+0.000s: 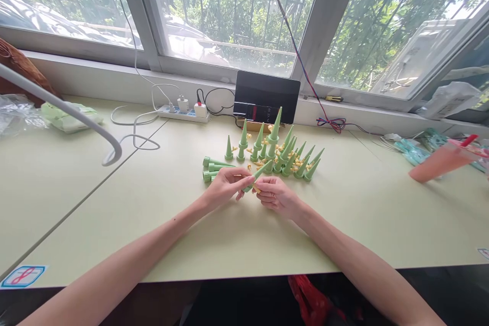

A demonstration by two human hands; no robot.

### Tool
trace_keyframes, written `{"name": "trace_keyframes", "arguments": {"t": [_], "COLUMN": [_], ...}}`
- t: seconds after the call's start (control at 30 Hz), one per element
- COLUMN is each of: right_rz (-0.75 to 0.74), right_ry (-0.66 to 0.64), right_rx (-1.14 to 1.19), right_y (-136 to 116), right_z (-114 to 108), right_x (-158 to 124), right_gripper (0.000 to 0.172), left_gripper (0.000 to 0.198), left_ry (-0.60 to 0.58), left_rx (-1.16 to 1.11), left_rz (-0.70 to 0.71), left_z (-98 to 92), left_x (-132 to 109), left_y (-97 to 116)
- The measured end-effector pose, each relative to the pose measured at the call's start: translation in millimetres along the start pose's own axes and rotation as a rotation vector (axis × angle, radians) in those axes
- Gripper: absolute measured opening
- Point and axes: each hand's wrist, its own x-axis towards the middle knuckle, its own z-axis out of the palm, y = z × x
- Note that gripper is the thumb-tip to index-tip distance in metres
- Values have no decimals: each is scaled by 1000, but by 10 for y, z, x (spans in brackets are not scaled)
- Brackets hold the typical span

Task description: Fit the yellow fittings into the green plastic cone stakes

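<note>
Between the fingers of my left hand (229, 185) is a green plastic spike (263, 169), its point tilted up to the right. My right hand (277, 193) is closed on a small yellow plastic piece (256, 188) against the wide end of that spike; whether the two are joined I cannot tell. Just beyond my hands stand several green spikes (229, 148), some stacked on one another, with small yellow pieces (249, 151) among them. More green spikes (210, 161) lie on their sides, left of the group and partly behind my left hand.
A dark tablet (266, 92) leans at the back by the window. Left of it lies a power strip (183, 113) with white cables. A tilted cup with a pink drink (439, 161) is at the right. A white curved bar (61, 104) crosses the left side above the table (244, 249).
</note>
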Motion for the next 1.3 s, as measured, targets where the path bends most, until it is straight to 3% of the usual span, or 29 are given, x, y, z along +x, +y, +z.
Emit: {"name": "trace_keyframes", "arguments": {"t": [0.3, 0.5, 0.67, 1.0, 1.13, 1.3], "right_rz": [-38, -418, -495, -388, -191, -18], "right_ry": [124, 327, 322, 294, 239, 26], "right_rx": [-178, -792, -940, -709, -400, -2], "right_y": [24, 122, 140, 105, 59, -11], "right_z": [17, 75, 106, 85, 70, 19], "right_x": [11, -4, -22, -12, -10, -7], "right_gripper": [29, 26, 20, 25, 25, 25], "left_gripper": [34, 32, 29, 32, 33, 30], "left_ry": [22, 69, 86, 72, 35, -13], "left_rx": [70, 231, 261, 208, 151, 16], "left_rz": [-69, -101, -53, -128, -103, 23], "left_z": [-11, 16, 35, 32, 11, -5], "left_x": [-11, -18, -11, -32, -24, 7], "left_y": [-24, -17, -17, 9, 2, -34]}}
